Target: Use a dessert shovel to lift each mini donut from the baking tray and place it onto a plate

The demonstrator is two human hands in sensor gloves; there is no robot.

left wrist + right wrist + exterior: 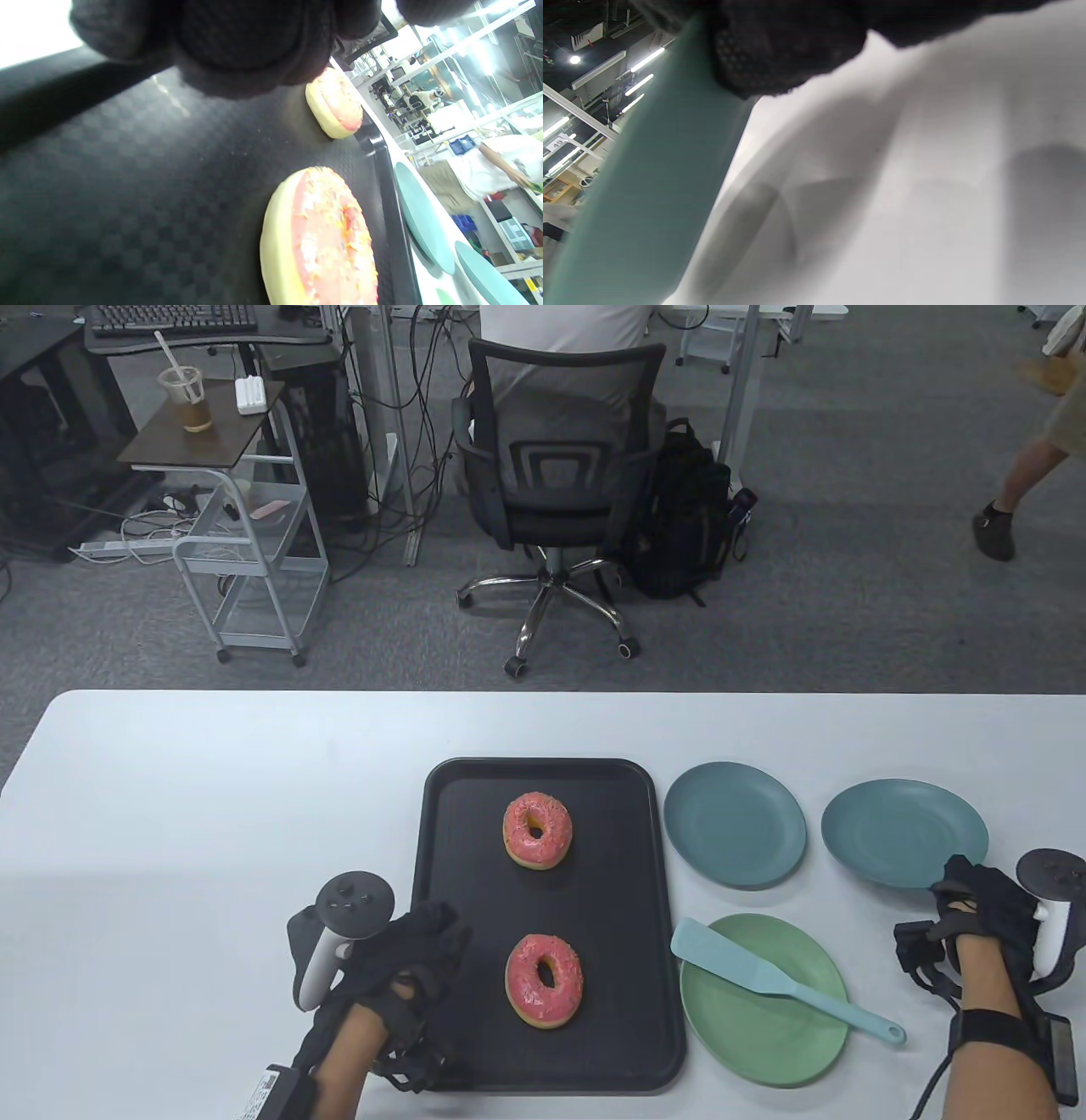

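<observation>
Two pink-iced donuts lie on the black baking tray: one far, one near. The pale teal dessert shovel lies slanted across the green plate, with no hand on it. My left hand rests on the tray's left rim beside the near donut; in the left wrist view its fingers sit over the tray floor with both donuts beyond. My right hand touches the near rim of the right teal plate; a fingertip lies on that plate's edge.
A second teal plate sits right of the tray, bare like the other two plates. The white table stretches left of the tray. Beyond the far edge stand an office chair and a cart.
</observation>
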